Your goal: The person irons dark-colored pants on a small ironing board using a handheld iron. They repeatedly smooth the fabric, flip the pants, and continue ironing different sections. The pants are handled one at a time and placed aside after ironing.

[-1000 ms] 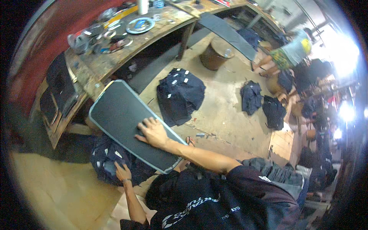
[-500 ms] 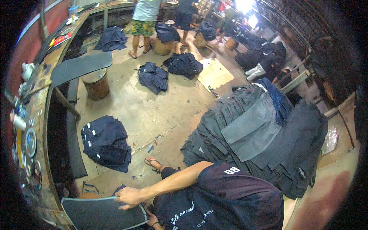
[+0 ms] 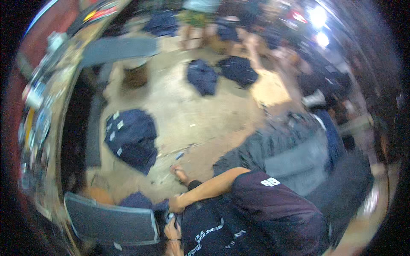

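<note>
Worn beige floor (image 3: 177,119) lies beyond the right hand (image 3: 176,205), which seems touching crumpled navy cloth (image 3: 160,205), left hand (image 3: 172,231) near; blur hides both grips, gentle handling probably suits.

Two white lights (image 3: 317,17) glare on my feed, beyond the floor (image 3: 183,113) and to its right; the floor itself looks bright. Left of it, deep shadow fills the space under the bench (image 3: 62,91). Blur smears nearly everything I see, and the bench bows with fisheye distortion.
</note>
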The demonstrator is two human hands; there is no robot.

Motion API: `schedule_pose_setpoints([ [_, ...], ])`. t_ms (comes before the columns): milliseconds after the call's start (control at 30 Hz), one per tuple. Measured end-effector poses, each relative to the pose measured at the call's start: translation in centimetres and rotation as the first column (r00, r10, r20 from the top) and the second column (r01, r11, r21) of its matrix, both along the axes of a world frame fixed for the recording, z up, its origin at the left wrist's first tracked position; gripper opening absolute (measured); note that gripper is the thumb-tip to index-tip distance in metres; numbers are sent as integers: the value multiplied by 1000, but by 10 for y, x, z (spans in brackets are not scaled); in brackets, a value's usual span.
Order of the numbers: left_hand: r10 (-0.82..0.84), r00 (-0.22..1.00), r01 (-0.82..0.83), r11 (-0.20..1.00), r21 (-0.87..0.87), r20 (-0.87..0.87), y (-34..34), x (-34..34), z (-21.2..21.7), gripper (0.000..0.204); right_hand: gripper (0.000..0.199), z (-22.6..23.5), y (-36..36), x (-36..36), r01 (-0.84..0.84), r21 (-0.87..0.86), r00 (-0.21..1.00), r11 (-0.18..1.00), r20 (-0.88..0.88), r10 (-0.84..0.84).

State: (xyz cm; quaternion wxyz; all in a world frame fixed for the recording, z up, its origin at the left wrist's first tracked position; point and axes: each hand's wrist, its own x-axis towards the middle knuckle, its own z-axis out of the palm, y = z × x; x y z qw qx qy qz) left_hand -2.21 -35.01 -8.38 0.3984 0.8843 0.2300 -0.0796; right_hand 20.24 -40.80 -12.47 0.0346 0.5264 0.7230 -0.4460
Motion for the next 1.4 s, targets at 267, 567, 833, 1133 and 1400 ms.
schedule_pose_setpoints([
  [267,341,892,-445,776,446,296,-49,-32,116,45,49,118,-5,113,-74,-106,996,992,32,78],
  [567,619,704,-690,480,541,349,147,-23,135,66,40,171,220,92,-55,-256,998,965,-53,43],
  [833,659,586,-806,414,423,471,34,-54,79,48,31,144,153,115,61,-84,998,995,39,-58],
  [1133,519,524,-849,261,459,675,215,-3,125,39,67,186,316,68,335,302,942,892,-99,-320],
  [1400,614,762,-634,639,436,209,123,26,94,88,68,166,201,69,267,-243,953,932,208,-219],
])
